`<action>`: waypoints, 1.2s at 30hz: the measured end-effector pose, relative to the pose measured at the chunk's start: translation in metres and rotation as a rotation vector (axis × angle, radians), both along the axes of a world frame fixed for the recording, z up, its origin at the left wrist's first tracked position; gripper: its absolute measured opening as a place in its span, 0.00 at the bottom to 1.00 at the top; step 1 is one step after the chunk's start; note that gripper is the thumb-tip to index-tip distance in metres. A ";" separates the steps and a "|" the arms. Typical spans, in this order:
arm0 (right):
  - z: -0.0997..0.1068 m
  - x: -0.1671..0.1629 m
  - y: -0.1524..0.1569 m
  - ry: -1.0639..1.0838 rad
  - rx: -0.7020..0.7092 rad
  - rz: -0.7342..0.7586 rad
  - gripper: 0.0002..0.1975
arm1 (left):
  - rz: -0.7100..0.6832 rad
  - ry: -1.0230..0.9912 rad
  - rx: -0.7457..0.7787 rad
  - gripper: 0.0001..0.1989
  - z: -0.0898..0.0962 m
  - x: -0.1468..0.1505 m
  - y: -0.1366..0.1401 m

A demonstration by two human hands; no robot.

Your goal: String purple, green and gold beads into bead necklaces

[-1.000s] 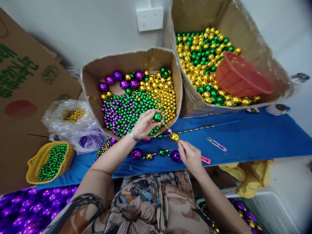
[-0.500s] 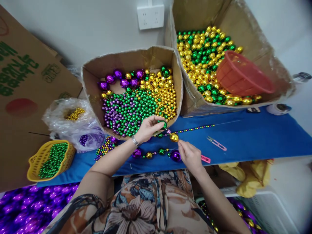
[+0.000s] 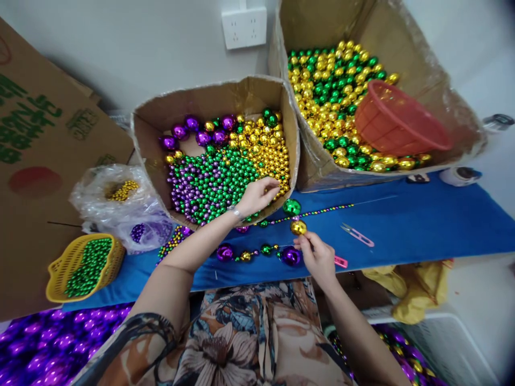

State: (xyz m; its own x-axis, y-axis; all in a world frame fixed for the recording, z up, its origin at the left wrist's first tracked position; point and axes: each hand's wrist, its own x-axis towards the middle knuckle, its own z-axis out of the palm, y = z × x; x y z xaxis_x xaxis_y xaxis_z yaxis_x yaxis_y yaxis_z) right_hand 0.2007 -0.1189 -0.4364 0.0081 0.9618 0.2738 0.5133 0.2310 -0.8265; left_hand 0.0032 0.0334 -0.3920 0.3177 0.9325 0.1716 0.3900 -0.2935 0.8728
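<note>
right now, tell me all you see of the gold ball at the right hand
The gold ball is round, smooth and mirror-shiny, perhaps plastic. It is over the blue cloth, and fingertips of the right hand seem to touch its near edge. A small pink bead lies at its far side, a green ball beyond.

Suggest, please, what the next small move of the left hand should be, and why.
Probably, the left hand should pick from the gold beads and bring one to the right hand: its fingers are over that heap in the box, no bead visible in them, while the right hand holds a gold bead lined up with a large green bead.
</note>
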 end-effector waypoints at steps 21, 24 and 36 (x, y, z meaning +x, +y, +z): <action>0.004 0.004 0.001 -0.240 0.056 0.007 0.12 | 0.026 -0.871 -0.632 0.12 0.010 -0.011 -0.023; 0.004 0.001 0.002 -0.261 0.099 0.041 0.10 | 0.065 -0.894 -0.654 0.12 0.012 -0.013 -0.030; 0.004 0.001 0.002 -0.340 0.226 0.038 0.09 | 0.073 -0.858 -0.565 0.16 0.014 -0.013 -0.040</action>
